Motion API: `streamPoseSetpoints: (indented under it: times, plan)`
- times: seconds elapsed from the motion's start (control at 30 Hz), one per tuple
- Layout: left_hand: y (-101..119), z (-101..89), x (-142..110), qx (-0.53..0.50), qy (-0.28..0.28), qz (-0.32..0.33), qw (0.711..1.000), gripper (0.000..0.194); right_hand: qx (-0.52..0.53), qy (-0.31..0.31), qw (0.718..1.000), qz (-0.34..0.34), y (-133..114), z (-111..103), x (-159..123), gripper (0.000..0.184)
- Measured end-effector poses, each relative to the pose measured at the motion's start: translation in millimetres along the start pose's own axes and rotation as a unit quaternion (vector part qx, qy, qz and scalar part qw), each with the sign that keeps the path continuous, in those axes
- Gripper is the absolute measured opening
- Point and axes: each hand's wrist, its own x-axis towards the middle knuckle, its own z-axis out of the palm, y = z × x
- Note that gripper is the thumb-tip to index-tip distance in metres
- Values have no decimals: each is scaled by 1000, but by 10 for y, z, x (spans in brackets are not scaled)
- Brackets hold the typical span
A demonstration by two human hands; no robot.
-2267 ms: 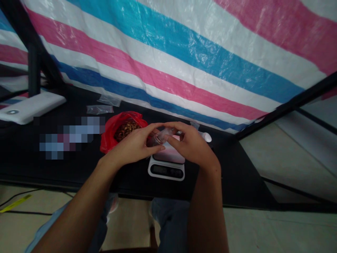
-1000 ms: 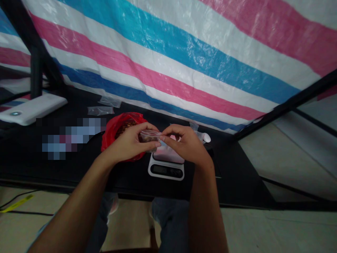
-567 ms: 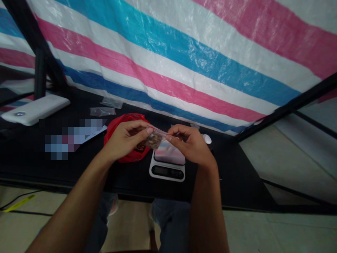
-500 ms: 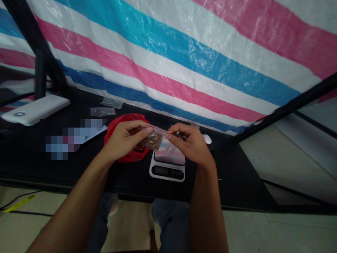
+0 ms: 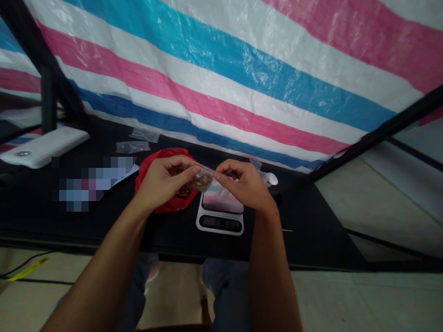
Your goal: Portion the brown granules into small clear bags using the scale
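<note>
Between my hands hangs a small clear zip bag with brown, seed-like pieces inside. My left hand pinches its top left corner between thumb and fingers. At the bag's right end, my right hand pinches the top edge. Just below and to the right of the bag sits a white digital kitchen scale with a shiny plate; its display is too dark to read. Behind my left hand lies a red plastic bag, open at the top, with dark brown pieces in it.
Small clear bags lie at the back left, near a white oblong device. A blurred-out item rests left of the red bag. A white spoon-like object is beyond my right hand. A striped sheet closes off the back.
My right hand has slid slightly left along the zip bag's top edge, and the hands are a little closer together. The view has shifted slightly.
</note>
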Motion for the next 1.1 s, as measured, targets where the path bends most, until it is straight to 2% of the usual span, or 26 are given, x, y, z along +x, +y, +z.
streamPoseSetpoints:
  times: [0.13, 0.3, 0.43, 0.53, 0.7, 1.1]
  plan:
    - [24, 40, 2, -11, -6, -10, 1000, 32, 13, 10, 999, -33, 16, 9, 5, 13]
    - [7, 88, 12, -54, 18, -24, 998, 32, 34, 14, 999, -35, -3, 41, 20, 14]
    - [-28, 111, 7, -69, -35, -29, 997, 31, 30, 15, 999, -23, -5, 52, 22, 12]
    - [-44, 129, 3, -70, -49, -28, 996, 31, 39, 15, 999, -14, 9, 85, 27, 14]
    - [-37, 164, 3, -47, -49, -22, 997, 32, 34, 17, 999, -12, 31, 130, 43, 17]
    - [86, 98, 26, 31, -4, -33, 999, 34, 10, -9, 1000, 1, 39, 20, 47, 17]
